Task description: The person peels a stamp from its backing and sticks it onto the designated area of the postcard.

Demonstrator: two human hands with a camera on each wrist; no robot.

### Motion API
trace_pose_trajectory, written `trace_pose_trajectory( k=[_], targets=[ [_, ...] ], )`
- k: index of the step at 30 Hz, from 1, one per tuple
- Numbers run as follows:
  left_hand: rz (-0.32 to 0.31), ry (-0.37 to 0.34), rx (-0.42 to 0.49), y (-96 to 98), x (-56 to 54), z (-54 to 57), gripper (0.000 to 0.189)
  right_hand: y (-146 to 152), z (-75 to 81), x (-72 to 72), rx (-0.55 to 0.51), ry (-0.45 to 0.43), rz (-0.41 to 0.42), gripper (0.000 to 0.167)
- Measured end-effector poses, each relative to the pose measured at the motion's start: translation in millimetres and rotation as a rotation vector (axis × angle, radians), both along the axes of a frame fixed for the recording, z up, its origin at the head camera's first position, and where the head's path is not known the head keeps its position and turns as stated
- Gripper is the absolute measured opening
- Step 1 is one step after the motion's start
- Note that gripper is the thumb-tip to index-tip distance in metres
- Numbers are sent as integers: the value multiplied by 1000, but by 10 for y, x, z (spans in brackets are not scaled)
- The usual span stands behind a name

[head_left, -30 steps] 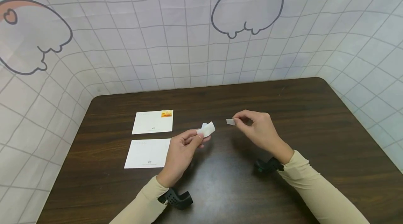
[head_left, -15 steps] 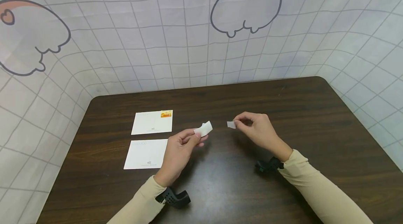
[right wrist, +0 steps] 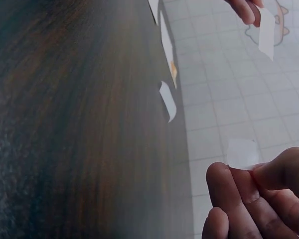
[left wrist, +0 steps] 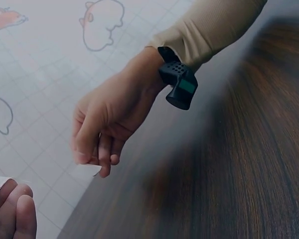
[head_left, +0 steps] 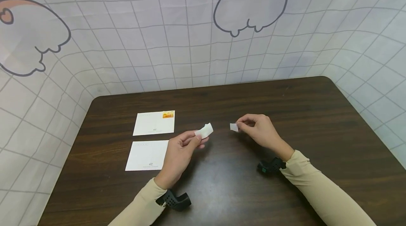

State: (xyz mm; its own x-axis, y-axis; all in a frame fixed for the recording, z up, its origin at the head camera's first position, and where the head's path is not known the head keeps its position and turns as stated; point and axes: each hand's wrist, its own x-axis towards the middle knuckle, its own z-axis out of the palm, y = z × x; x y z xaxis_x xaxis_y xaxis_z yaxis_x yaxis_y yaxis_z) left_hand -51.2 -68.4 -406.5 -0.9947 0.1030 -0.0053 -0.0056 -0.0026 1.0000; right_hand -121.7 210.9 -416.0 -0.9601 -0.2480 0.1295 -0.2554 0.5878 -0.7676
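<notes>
My left hand (head_left: 179, 155) pinches a curved white paper strip (head_left: 204, 130) between thumb and fingers, raised over the table. In the left wrist view its fingertips show at the lower left, and the paper there has a toothed edge. To the right, my right hand (head_left: 261, 130) pinches a small white square of paper (head_left: 234, 127) by its edge, between thumb and forefinger. The right wrist view shows this square (right wrist: 242, 153) pale and plain. Two white postcards lie at left: the far one (head_left: 150, 123) bears an orange stamp (head_left: 168, 114); the near one (head_left: 144, 155) is partly behind my left hand.
The brown wooden table (head_left: 285, 99) has rounded far corners. A white curtain (head_left: 142, 42) with a grid and cartoon animals stands around its back and sides. In the right wrist view another curled white paper piece (right wrist: 167, 101) lies on the table near the postcards.
My left hand has shifted slightly left with its strip. The square in my right hand has turned to show more of its face. Both grips are kept.
</notes>
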Motion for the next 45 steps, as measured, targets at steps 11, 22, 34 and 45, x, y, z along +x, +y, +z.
trace_pose_trajectory(
  k=[11,22,34,45],
  targets=[
    [7,-23,-12,-35,10,-32,24,8,-85,-32,-13,-90,36,11],
    [15,-32,-10,-44,5,-33,23,23,-86,-22,23,-137,147,11],
    [15,-42,-7,-33,4,-26,23,35,-44,-35,38,-269,280,11],
    [1,-59,-8,-25,1,-43,24,30,-18,-17,67,-367,375,10]
  ],
)
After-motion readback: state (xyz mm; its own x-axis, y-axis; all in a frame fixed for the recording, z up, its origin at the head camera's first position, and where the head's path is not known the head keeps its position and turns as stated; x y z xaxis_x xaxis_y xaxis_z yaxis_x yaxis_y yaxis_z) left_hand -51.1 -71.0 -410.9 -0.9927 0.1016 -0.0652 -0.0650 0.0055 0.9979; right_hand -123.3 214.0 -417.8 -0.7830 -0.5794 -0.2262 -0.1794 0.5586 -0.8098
